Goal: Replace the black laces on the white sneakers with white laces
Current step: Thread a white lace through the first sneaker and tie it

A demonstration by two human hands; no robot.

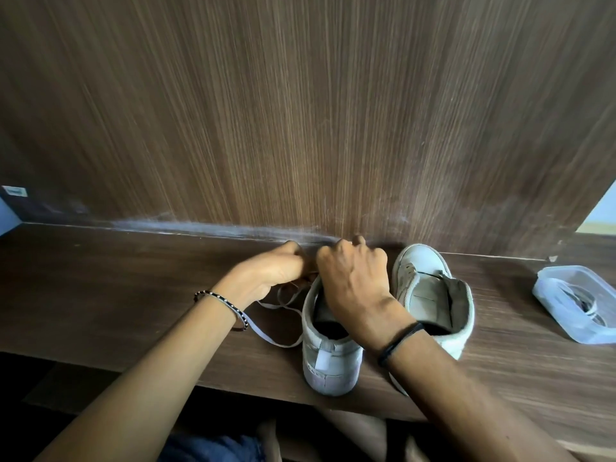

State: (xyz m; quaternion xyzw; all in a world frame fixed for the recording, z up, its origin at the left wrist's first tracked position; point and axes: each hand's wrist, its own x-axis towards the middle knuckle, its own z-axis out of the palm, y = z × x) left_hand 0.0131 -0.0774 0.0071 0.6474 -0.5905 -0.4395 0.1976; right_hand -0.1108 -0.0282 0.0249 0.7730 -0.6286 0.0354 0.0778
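Wood-grain panel (pixel 300 111) is recorded behind a dark shelf (pixel 100 295). Both shoes are stood on the shelf, toes to the panel and heels toward the person, judged so that the eyelets can be worked from above. The near sneaker (pixel 328 368) is under attention, and threading of the white lace is judged to be under way on it. The far sneaker (pixel 430 295) is set just beside it, untouched; its lacing cannot be made out. The right hand (pixel 353 278) is laid over the near sneaker's front with fingers curled, and what is gripped is hidden. The left hand (pixel 276 271) is curled at the toe end, seemingly pinching the lace (pixel 263 332), whose white slack is trailed leftward across the shelf. A clear tub (pixel 566 270) is parked well apart to the right, seemingly with coiled laces inside.
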